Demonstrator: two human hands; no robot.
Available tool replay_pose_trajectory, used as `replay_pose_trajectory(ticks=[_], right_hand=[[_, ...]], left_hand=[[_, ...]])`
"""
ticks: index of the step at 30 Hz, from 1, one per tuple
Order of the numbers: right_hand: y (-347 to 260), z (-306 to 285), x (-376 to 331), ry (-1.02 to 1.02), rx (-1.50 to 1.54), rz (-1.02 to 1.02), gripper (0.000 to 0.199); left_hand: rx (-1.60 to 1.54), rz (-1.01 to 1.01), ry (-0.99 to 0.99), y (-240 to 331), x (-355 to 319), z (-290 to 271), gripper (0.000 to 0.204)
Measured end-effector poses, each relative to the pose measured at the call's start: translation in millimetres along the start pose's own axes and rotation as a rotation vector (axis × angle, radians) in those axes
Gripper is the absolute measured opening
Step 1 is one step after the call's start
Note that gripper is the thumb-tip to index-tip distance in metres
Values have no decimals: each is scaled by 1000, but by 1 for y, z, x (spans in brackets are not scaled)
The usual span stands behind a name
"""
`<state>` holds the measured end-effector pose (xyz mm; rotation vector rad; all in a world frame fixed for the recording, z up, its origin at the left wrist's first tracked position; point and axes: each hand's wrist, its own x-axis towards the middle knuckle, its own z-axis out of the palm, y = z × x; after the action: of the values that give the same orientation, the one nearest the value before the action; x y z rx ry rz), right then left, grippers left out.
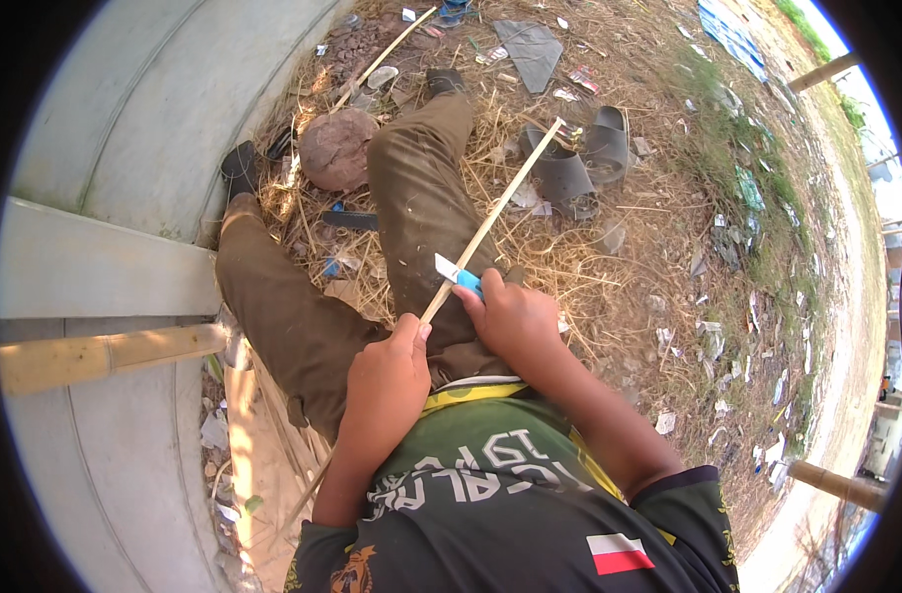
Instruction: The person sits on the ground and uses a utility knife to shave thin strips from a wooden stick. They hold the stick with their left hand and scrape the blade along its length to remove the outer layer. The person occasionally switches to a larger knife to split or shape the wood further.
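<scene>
A long, thin pale bamboo strip point(500, 210) slants across my lap, its far end near the sandals. My left hand point(389, 374) is closed round it over my thigh, thumb along the top. Just beyond, my right hand point(518, 321) grips a blue-handled utility knife point(467, 281). The knife's bare blade lies against the strip, a short way ahead of my left thumb. More of a strip shows below my left forearm, running toward the lower left.
Grey slide sandals point(561, 178) lie on the straw-strewn ground. A reddish stone point(338, 149) sits between my lower legs, and a dark flat blade-like piece point(350, 219) lies nearby. A pale wall point(125, 247) and a bamboo pole point(115, 354) stand close on the left.
</scene>
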<state>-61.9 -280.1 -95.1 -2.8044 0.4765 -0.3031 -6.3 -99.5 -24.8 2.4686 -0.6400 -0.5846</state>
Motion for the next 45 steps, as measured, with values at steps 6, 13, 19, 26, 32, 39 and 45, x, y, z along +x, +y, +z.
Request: replay_pose_trajectory(ticks=[6,13,19,26,32,39,45], right_hand=[[-2,0,-1,11,53,52,49],[0,3,-3,58,39,77,47],[-1,0,0,10,87,101,44],[6,-2,0,124,50,108,46],[112,-21,29,42,166,763,70],[145,-95,10,299,463,665,64],[14,-79,16,-298,335,-29,46]], left_hand=[[-36,-97,-2,5,-30,-9,27],[23,-172,-87,-4,-67,-37,24],[1,-218,-100,-16,-86,-53,25],[10,-291,-159,-48,-132,-103,26],[64,-254,-210,-82,-195,-167,31],[178,-188,44,-75,-141,-122,18],[397,7,117,-16,-66,-56,8]])
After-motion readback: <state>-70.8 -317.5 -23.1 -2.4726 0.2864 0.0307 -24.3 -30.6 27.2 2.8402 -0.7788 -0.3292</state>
